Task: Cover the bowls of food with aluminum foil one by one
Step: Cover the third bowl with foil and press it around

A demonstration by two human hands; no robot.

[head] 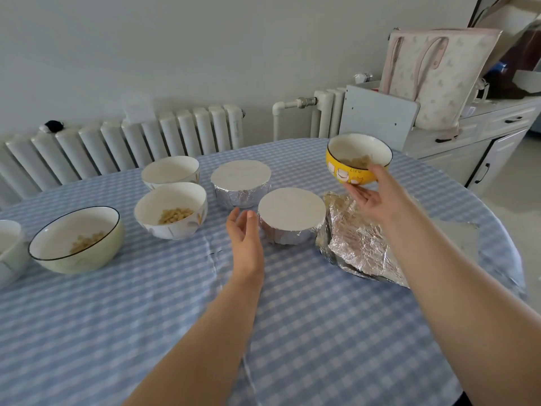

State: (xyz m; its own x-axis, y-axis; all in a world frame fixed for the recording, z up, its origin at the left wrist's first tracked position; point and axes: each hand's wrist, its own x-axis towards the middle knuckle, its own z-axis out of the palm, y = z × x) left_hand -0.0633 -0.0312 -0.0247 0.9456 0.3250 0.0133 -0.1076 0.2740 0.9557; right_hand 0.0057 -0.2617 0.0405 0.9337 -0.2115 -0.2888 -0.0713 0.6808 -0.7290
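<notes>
Looking near to far: bare checked tablecloth [292,332] fills everything from 6 o'clock up to mid-table, open room between and around both forearms. Table edge curves away at 3 o'clock, just past the foil.

Left hand [244,234] at centre, fingers straight and relaxed, gripping nothing, just beside the near foil-covered bowl [291,215] on its 9 o'clock side; contact unclear.

Crumpled aluminum foil sheet [360,241] lies at 3 o'clock of that bowl, touching or just beside it, partly hidden under the right forearm.

Uncovered, at 9 o'clock of the left hand: pale green bowl with dark rim [76,240], some food in it; white bowl with leaf print [171,210], food in it. Partial white bowl [10,253] cut off at the left edge, contents not visible.

Second foil-covered bowl [240,183] at 12 o'clock of the left hand, flat top, sides wrapped. Another white bowl [170,172] behind the leaf-print one; contents cannot be told.

Right hand [373,194] at 1 o'clock, fingers cupped under and round the yellow bowl [358,159], holding it tilted, apparently off the table. Yellow outside with cartoon print, white inside, dark rim, food at the bottom, uncovered.

Beyond the far edge: white radiator [131,142], grey cabinet [474,148], patterned tote bag [433,77].
</notes>
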